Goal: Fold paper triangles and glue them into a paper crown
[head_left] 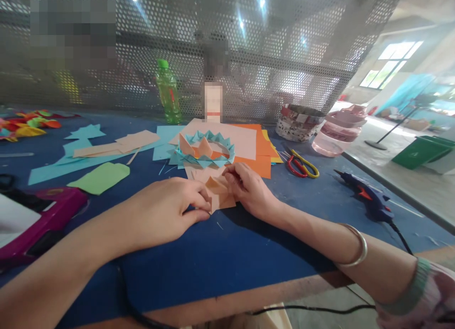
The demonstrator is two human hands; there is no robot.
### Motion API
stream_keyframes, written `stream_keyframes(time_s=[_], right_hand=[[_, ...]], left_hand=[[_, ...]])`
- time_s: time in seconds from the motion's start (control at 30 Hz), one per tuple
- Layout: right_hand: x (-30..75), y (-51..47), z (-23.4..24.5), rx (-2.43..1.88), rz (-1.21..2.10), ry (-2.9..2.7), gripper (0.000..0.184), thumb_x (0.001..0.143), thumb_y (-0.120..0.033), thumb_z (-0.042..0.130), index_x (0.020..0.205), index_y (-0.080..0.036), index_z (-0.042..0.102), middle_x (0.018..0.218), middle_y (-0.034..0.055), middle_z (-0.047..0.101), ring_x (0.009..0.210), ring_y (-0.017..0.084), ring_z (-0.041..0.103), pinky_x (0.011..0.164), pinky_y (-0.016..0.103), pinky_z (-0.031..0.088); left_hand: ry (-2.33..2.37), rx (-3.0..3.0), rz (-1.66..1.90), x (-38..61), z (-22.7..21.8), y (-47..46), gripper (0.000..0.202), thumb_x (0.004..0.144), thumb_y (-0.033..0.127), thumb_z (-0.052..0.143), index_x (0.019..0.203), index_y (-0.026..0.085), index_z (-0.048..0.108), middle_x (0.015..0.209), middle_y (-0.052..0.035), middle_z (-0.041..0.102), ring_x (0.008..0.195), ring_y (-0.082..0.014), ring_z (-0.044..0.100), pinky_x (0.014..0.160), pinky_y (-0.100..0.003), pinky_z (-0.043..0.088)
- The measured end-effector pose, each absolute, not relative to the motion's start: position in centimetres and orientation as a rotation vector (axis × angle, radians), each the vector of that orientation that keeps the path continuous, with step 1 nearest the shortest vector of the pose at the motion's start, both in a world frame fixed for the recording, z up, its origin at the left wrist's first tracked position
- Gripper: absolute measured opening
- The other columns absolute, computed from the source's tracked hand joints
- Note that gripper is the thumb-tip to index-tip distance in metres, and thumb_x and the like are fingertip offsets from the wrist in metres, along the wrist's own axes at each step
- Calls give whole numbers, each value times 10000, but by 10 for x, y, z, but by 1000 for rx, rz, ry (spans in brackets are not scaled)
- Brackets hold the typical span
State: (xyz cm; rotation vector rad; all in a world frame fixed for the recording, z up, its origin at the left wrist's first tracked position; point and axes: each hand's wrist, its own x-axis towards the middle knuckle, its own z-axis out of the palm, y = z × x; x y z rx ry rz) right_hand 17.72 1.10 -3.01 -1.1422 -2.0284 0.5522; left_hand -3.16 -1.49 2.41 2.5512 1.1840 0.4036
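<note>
Left hand (165,213): fingers (202,201) together, pinching edge of folded peach paper piece (217,198). Right hand (249,189): fingers (231,173) curled on same piece, tips partly hidden. Piece at lower center of blue tabletop (142,272). Just beyond: closed teal paper ring (213,139), points formed all round; two peach paper points (186,146) seated on near left, rest of ring without peach. Right of frame center: red-and-yellow-handled scissors (302,164); farther right, blue glue gun (368,198)

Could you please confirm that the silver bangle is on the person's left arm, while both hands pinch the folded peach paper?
Not quite: the silver bangle sits on the right arm, not the left, as the head view shows. The left hand and right hand do pinch the folded peach paper.
</note>
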Motion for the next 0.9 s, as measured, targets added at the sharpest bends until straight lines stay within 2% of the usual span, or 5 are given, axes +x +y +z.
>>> stream_keyframes(time_s=[0.23, 0.43, 0.67, 0.8, 0.9], right_hand=[[176, 11, -28, -1169, 499, -2145, 145, 969, -185, 436, 991, -169, 579, 984, 55, 591, 858, 143, 565, 772, 273, 427], [174, 8, -28, -1174, 439, -2204, 151, 966, -183, 444, 995, -163, 591, 973, 60, 604, 867, 154, 567, 787, 291, 439], [176, 6, -29, -1086, 376, -2300, 227, 891, -76, 504, 1037, -162, 655, 1006, 75, 615, 918, 169, 567, 847, 315, 455], [178, 2, -28, -1042, 376, -2326, 267, 883, -56, 504, 1059, -165, 671, 1004, 80, 605, 914, 166, 572, 836, 316, 473], [178, -2, -25, -1018, 379, -2300, 244, 925, -105, 477, 1088, -169, 647, 1040, 85, 598, 942, 166, 581, 858, 328, 483]], left_hand=[[1806, 2447, 562, -41, 14, 12, 276, 848, 380, 514, 896, 273, 764, 980, -33, 770, 875, -277, 688, 744, -371, 471], [1703, 2330, 466, -38, 0, 18, 332, 842, 460, 515, 980, 234, 715, 915, -46, 755, 804, -238, 677, 720, -341, 460], [1571, 2143, 538, -35, -2, 20, 298, 788, 455, 562, 916, 215, 683, 884, -43, 736, 833, -226, 670, 732, -325, 470], [1438, 1951, 609, -35, 1, 17, 306, 748, 452, 608, 937, 213, 637, 666, 9, 667, 660, -185, 635, 608, -286, 449], [1396, 1712, 657, -33, 6, 14, 328, 689, 460, 667, 867, 185, 651, 664, 5, 656, 570, -148, 585, 513, -254, 424]])
